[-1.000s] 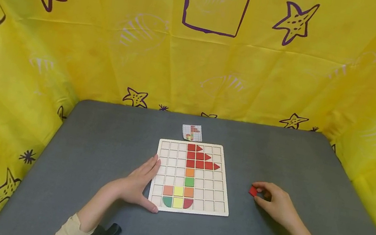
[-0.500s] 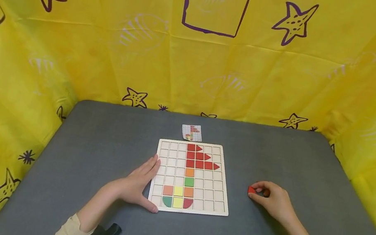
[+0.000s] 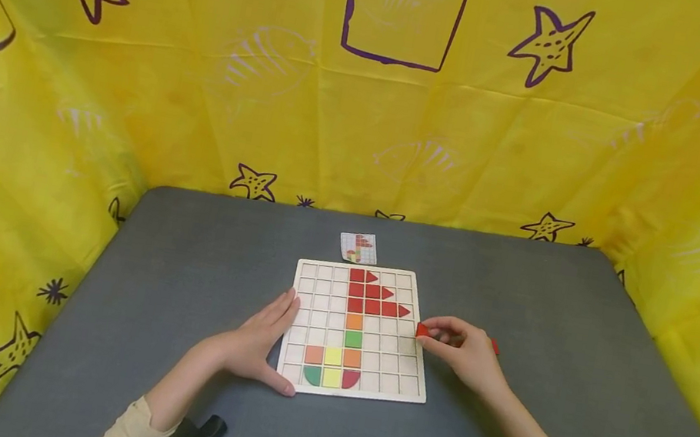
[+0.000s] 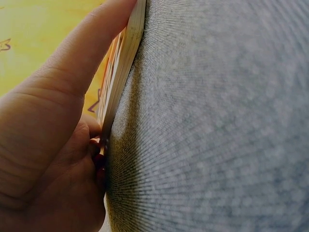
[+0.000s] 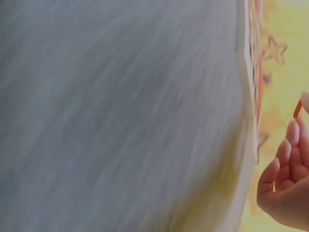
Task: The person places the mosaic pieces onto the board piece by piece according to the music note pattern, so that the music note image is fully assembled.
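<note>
A pale wooden grid board [image 3: 385,365] lies on the table with coloured tiles in its cells. My left hand [image 3: 250,345] rests against its left side, fingers extended along the edge and thumb at the near left corner. In the left wrist view the thumb [image 4: 91,43] lies along the board's edge [image 4: 126,63]. My right hand [image 3: 469,357] pinches a small red tile [image 3: 422,330] between thumb and fingertips, at the board's right edge. That red tile [image 5: 297,108] shows edge-on in the right wrist view. Another red piece [image 3: 495,346] pokes out behind the right hand, mostly hidden.
Past the board's far edge lies a small printed card [image 3: 359,247] with a coloured grid pattern. Red tiles [image 3: 371,306] form three rows on the board's far part; orange, green and yellow tiles sit nearer. A yellow patterned cloth [image 3: 365,135] surrounds the grey table [image 3: 211,249].
My right hand has moved left with the red tile, from the table to the board's right edge. The other red piece has come into sight behind it. My left hand stays put.
</note>
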`<action>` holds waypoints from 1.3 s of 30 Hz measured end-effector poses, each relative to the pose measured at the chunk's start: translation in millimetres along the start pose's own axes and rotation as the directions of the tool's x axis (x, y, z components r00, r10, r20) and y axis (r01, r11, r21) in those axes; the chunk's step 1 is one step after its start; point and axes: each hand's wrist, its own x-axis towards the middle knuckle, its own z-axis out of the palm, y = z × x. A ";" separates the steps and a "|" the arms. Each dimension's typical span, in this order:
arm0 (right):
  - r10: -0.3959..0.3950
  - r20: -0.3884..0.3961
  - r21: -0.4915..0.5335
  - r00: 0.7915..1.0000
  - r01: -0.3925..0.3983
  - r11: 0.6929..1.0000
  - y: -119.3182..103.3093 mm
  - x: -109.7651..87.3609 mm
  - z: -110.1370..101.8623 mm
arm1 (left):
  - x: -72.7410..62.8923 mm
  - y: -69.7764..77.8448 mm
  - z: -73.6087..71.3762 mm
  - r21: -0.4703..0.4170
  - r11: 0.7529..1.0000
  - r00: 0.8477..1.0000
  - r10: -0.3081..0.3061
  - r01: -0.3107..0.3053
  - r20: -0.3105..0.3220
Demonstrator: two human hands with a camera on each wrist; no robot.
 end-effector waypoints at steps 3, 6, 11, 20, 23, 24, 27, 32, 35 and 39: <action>0.005 0.042 0.045 0.999 -0.007 0.999 -10.6 6.2 14.5 | 0.0 -0.4 0.2 0.005 1.000 1.000 0.000 0.000 0.000; -0.004 0.080 0.022 0.997 0.002 1.000 -18.9 12.7 30.2 | 0.3 -0.9 0.5 0.010 1.000 1.000 0.000 0.000 -0.002; -0.076 0.150 -0.044 0.986 0.084 0.996 -31.9 22.4 59.0 | 1.1 -1.6 1.1 0.018 1.000 1.000 0.000 0.000 -0.002; -0.216 0.270 -0.228 0.938 0.280 0.932 -50.7 35.5 94.3 | 0.0 -1.3 0.3 0.007 1.000 1.000 0.000 0.000 -0.003; -0.210 0.296 -0.263 0.932 0.291 0.920 -55.5 36.9 99.2 | -0.2 -1.2 0.1 0.001 1.000 1.000 0.000 0.000 -0.002; -0.205 0.299 -0.273 0.932 0.290 0.917 -56.6 37.2 100.3 | -0.2 -1.1 0.0 0.001 1.000 1.000 0.001 -0.001 -0.001; -0.200 0.298 -0.287 0.933 0.288 0.914 -58.9 36.9 101.5 | 0.2 -0.4 -0.2 0.002 1.000 1.000 0.004 -0.004 0.001; -0.236 0.289 -0.284 0.928 0.319 0.904 -58.3 35.7 101.5 | 0.2 -0.5 -0.5 0.006 1.000 1.000 0.008 -0.008 0.000; -0.257 0.293 -0.269 0.921 0.338 0.902 -57.3 35.4 101.5 | -0.1 -1.0 -0.7 0.008 1.000 1.000 0.009 -0.009 -0.003; -0.280 0.261 -0.232 0.924 0.341 0.911 -56.5 34.0 95.9 | 0.4 -1.1 0.1 0.012 1.000 1.000 0.002 -0.002 0.000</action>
